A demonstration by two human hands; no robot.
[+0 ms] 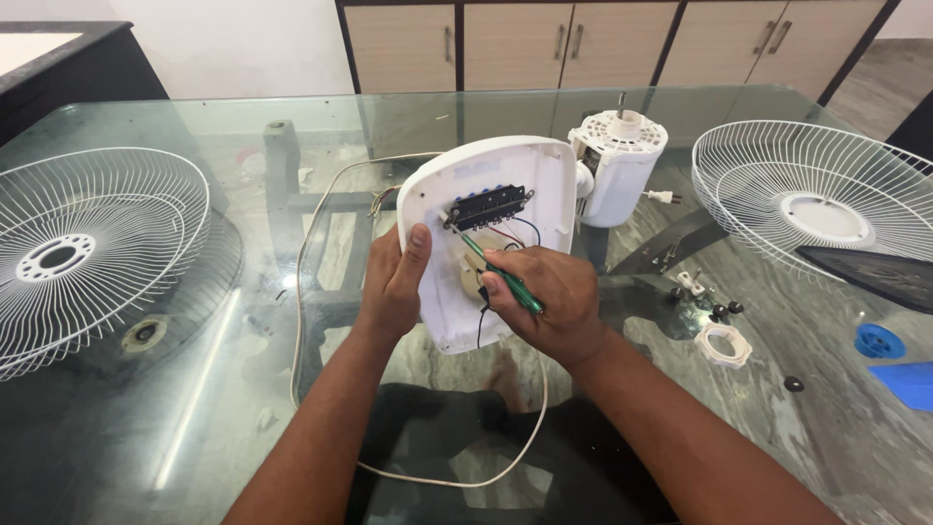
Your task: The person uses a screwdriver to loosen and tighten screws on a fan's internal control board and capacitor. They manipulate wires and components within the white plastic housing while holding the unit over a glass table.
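My left hand (394, 282) grips the left edge of a white plastic fan base cover (544, 185), held upright with its inside facing me. Inside it sits a black switch block (489, 206) with red and black wires below. My right hand (544, 301) holds a green-handled screwdriver (505, 282), its tip pointing up-left toward the switch block. A white power cord (311, 253) runs from the cover, loops over the glass table (194, 389) and passes under my arms.
White fan motor housing (617, 165) stands behind the cover. Wire fan guards lie at far left (87, 253) and far right (807, 194). A white ring nut (722, 343), small screws (724, 311) and blue fan parts (889, 355) lie at right. Cabinets stand behind.
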